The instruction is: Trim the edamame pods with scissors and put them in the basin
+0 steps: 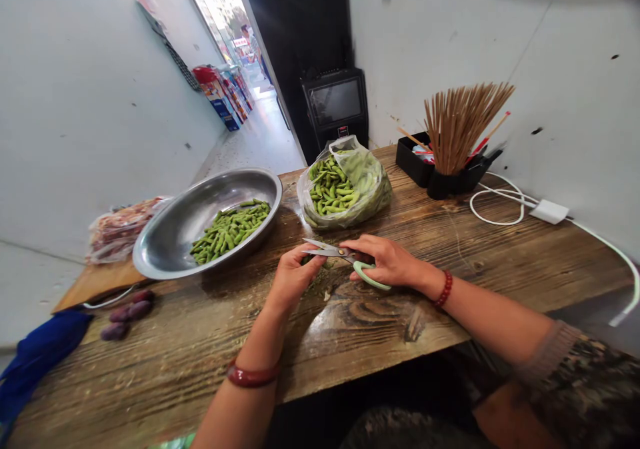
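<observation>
My right hand (387,260) is closed round the pale green handles of a pair of scissors (367,274). Their blades are parted and point left, over the fingertips of my left hand (294,276). That hand is pinched on an edamame pod (309,260), of which only a bit of green shows between the fingers. Beyond my hands, a clear plastic bag (373,186) stands open, full of edamame pods (331,186). To its left, a wide steel basin (167,239) holds a heap of green pods (233,230). Small green scraps lie on the wood under the blades.
Several purplish fruits (131,311) and a blue cloth (45,346) lie on the wooden table (200,342) at left. A filled plastic bag (123,229) sits behind the basin. Skewers (457,129) stand in a black holder (447,186) at right, near a white cable (500,222).
</observation>
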Tool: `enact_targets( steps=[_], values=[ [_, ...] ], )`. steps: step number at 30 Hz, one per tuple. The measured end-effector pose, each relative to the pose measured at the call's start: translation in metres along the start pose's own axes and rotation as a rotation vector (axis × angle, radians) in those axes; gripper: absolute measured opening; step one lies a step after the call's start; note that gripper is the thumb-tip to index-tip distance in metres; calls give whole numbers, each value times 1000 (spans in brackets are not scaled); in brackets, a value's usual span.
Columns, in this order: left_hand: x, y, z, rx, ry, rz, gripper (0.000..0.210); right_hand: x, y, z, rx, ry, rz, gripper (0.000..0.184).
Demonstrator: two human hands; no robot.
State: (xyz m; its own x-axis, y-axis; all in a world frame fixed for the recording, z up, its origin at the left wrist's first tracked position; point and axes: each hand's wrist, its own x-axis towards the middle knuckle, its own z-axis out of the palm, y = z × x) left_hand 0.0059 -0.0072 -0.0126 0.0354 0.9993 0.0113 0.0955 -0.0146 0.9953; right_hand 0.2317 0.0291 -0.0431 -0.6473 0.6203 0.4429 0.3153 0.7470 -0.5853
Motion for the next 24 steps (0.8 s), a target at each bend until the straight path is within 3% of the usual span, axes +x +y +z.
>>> enact_targets(
  steps=[8,24],
  values=[
    [-2,4,3,91,5,33,14,0,0,0,-3,-23,1,64],
    [-1,5,1,176,-6,137,10,-1,5,2,29,-13,-3,52]
  ],
)
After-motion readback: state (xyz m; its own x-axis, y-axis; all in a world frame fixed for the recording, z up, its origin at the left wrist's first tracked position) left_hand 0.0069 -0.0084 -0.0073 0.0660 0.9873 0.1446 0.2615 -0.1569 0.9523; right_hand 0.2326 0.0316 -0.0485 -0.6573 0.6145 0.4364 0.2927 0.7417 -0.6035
